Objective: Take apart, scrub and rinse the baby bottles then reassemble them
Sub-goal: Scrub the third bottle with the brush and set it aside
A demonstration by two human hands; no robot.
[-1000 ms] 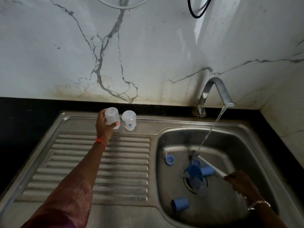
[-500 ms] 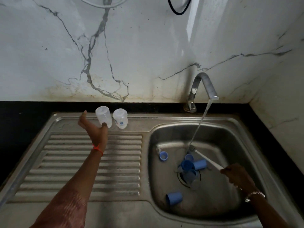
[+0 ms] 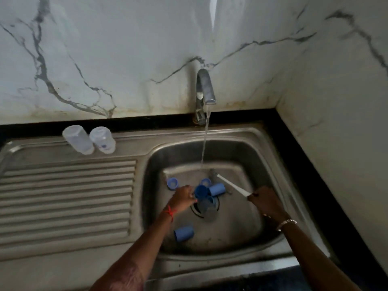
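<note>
Steel sink (image 3: pixel 241 135) w/ tap (image 3: pixel 204 89) running: L hand (image 3: pixel 182 198) grips blue cap (image 3: pixel 200 191) near drain (image 3: pixel 206 213), R hand (image 3: pixel 266 203) grips white brush (image 3: pixel 233 185), 2 clear bottles (image 3: pixel 77 139) stand on drainboard (image 3: pixel 67 196).

Water (image 3: pixel 205 141) pouring straight down from the chrome tap (image 3: pixel 204 89) into the steel sink (image 3: pixel 249 158), ribbed drainboard (image 3: pixel 67 198) off to its left. Veined marble wall (image 3: pixel 126 49) behind, black counter (image 3: pixel 310 164) framing the corner.
</note>
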